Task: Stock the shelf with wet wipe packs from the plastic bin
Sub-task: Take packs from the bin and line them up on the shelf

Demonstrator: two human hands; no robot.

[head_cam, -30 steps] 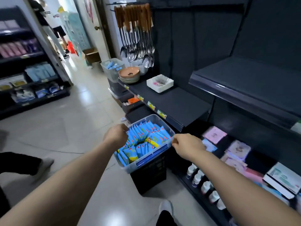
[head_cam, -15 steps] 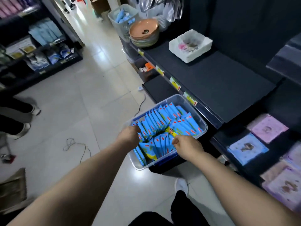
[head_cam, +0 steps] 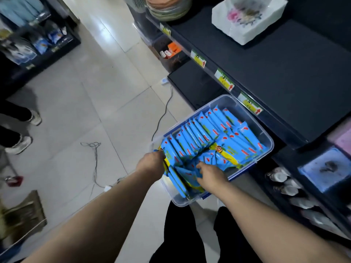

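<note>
Both hands are down in the clear plastic bin (head_cam: 266,137) below the empty dark shelf (head_cam: 284,69). Left hand (head_cam: 152,163) is clenched on the nearest blue wet wipe packs (head_cam: 201,137); right hand (head_cam: 210,176) presses on packs, its grip unclear. Slippery film, so grabbing a fat bunch could fan out and spill beyond the grip onto the floor (head_cam: 95,103).

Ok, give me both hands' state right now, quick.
Left hand: closed around the near end of a row of blue wet wipe packs in the plastic bin.
Right hand: fingers on the packs; whether it grips them cannot be told.
</note>
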